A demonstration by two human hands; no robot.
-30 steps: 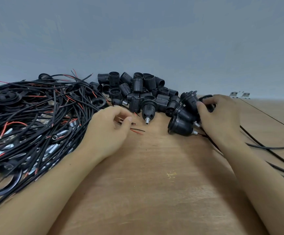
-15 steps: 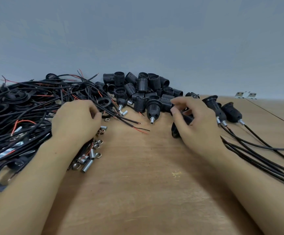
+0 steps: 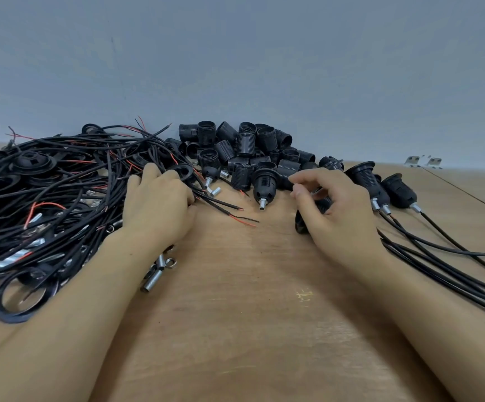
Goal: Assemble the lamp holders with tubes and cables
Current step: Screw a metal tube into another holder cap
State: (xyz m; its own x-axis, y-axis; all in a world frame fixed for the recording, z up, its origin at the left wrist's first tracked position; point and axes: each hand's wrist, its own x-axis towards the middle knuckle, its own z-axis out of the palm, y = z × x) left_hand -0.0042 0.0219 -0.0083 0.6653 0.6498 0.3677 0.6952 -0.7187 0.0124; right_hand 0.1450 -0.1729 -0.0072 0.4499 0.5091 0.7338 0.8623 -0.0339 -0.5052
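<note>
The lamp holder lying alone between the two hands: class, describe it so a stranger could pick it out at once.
Start at the pile of black threaded sleeves against the wall. Come to its near edge, between the left hand and the right hand. The lamp holder lies there with a short silver tube pointing at the viewer and no cable, unlike the cabled ones on the right.

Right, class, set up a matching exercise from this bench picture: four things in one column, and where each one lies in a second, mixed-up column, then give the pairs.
Things
1. cable tangle
2. pile of threaded sleeves
3. finished holders with cables
4. metal tubes and nuts

Places
A. right of the right hand
B. at the back by the wall, in the middle
C. on the table beside the left wrist
D. left of the left hand, covering that side

Pairs: 1-D, 2-B, 3-A, 4-C
</note>
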